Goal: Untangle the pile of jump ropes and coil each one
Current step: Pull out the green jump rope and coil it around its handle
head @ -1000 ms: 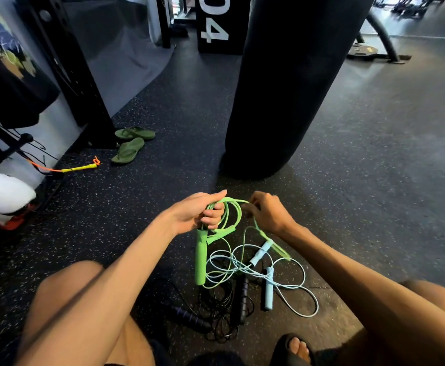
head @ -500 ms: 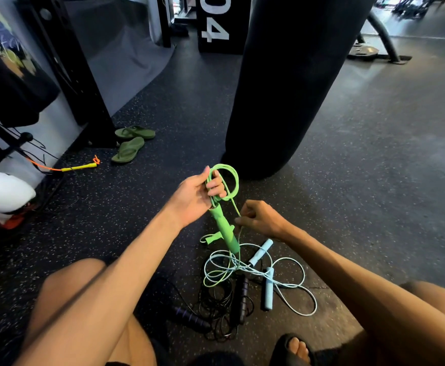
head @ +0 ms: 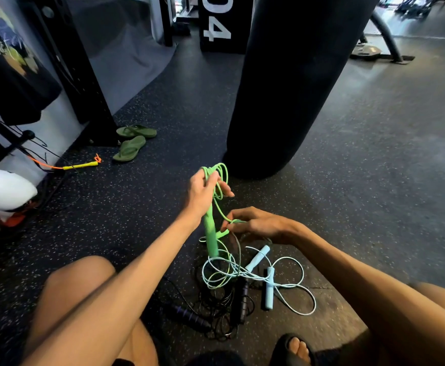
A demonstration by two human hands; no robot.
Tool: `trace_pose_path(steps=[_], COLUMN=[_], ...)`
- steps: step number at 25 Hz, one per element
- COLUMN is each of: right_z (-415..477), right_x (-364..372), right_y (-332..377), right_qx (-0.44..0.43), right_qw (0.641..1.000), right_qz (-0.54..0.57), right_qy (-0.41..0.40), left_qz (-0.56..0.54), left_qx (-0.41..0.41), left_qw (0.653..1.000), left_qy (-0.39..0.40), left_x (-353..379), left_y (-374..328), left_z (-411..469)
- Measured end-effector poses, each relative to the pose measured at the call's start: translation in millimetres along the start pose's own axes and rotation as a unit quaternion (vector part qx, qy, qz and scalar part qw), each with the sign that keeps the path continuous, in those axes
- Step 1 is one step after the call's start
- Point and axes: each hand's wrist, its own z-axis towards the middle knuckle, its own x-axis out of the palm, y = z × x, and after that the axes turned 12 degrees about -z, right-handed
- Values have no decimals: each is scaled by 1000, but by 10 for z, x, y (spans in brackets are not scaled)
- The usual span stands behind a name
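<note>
Nearest the person, below both grips, the black cord jump rope with ribbed dark handles [head: 238, 302] and the pale blue plastic jump rope [head: 269, 289] are lying on the speckled rubber floor [head: 137, 220]. Their loops are crossing the tail of the bright green plastic jump rope [head: 211, 239]. Above the pile, the right grip [head: 258, 224] is pinching the green cord beside the second handle, and it is now lower than a second ago. Beyond it, the left grip [head: 203, 191] is holding several green loops with the first handle hanging beneath, and it is now higher. The green rope is probably working free, and coiling appears under way.
</note>
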Motion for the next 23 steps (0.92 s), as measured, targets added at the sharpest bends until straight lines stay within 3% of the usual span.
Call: trace_pose_path(steps=[2,5,11,15,18,23], right_z=[-29,-66,-159,-181,-131,-118], right_x=[5,-50,-237,-355,-506,-561], right_y=[46,68,0,-166,-384,-437], right_qx=[-18,-10,30,56,73,76], right_qw=[999,998,995,987,955,900], right_qz=[26,61,96,47,-92,-224], right_qy=[3,-5,-3,-145,-273,-366], left_qz=[129,287,449,498,528,383], left_qx=[33,57,-24,-33,-75,-184], left_qw=[990,948,867,845,827,877], left_qy=[57,129,215,191,178,225], left_x=[14,-9,-163,-316,-501,-483], left_y=[32,104,76,55,48,-77], left_z=[-21,-53,-65,-19,30,9])
